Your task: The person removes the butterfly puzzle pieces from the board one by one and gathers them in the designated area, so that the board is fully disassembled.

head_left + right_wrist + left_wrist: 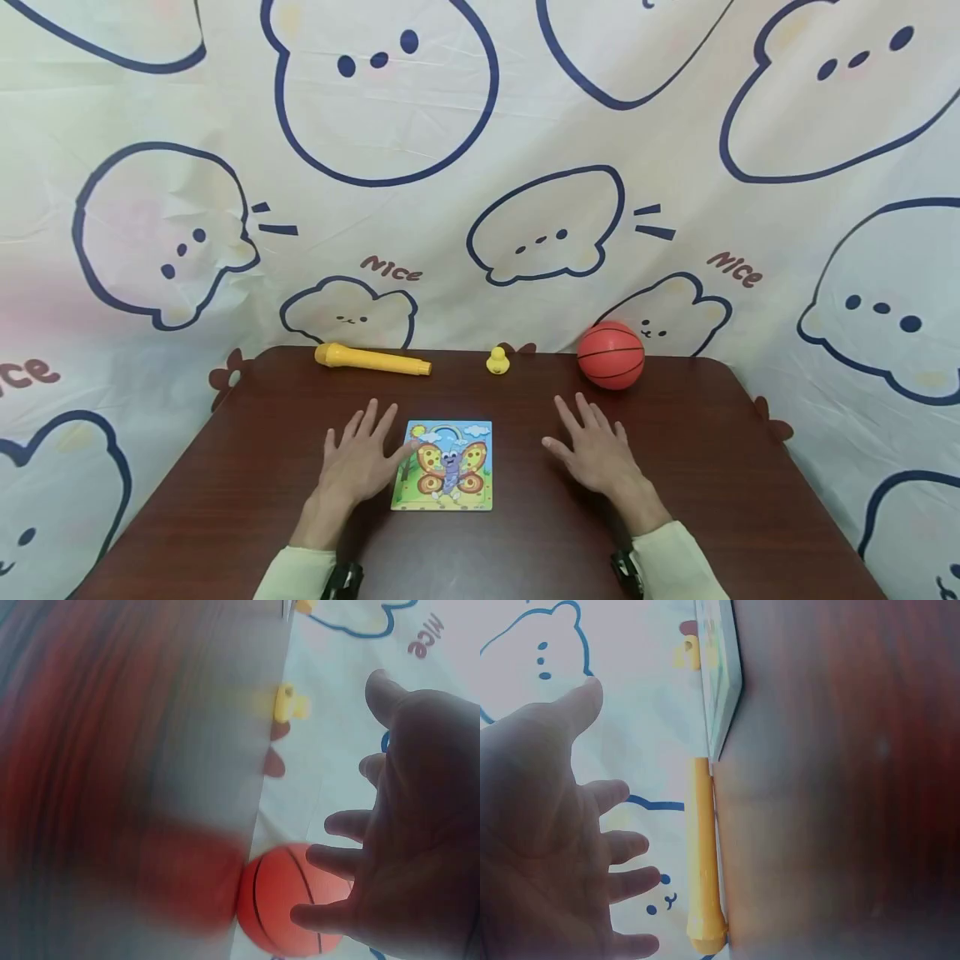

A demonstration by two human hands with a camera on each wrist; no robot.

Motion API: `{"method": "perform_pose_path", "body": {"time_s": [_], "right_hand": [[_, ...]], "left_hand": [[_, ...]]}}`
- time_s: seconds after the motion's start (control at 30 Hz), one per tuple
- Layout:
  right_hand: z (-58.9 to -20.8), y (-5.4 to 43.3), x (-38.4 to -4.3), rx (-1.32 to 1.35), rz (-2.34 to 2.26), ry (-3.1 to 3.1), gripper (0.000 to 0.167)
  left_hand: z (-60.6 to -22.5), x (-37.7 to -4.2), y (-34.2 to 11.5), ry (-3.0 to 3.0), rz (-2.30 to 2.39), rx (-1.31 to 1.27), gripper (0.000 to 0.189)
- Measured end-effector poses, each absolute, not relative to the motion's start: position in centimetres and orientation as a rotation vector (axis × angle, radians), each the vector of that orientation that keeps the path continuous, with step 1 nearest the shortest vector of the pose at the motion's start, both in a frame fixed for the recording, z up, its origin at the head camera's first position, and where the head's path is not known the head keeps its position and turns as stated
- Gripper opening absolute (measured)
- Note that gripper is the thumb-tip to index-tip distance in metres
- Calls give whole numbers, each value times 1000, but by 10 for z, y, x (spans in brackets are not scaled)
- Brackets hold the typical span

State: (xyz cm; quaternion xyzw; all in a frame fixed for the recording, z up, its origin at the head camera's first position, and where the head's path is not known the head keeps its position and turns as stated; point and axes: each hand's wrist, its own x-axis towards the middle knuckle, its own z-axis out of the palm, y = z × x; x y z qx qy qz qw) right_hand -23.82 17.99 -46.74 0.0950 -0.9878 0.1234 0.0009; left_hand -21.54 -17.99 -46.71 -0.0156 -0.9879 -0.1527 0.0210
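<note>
My left hand [357,462] hovers at the left side of a square butterfly puzzle board [480,467], its thumb overlapping the board's left edge in the head view. Its fingers are spread and hold nothing. To the right of the board, my right hand [597,457] is spread above the table, also with nothing in it. Beyond the left hand lies a yellow toy microphone [372,360]. A red ball with black lines, like a small basketball [611,356], sits beyond the right hand. Between them stands a small yellow rubber duck [497,361].
The dark brown wooden table [465,558] ends at a back edge where the microphone, duck and ball stand in a row. Behind it hangs a pale cloth [442,225] printed with cartoon bears. A dark band [627,573] circles the right wrist.
</note>
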Motion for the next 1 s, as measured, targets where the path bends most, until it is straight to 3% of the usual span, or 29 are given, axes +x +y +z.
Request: {"method": "perform_pose_path", "body": {"time_s": [1.0], "right_hand": [[-470,102,-256,559,714,-3123,73]], "left_hand": [[-468,-209,-167,-3226,-663,-43,74]]}}
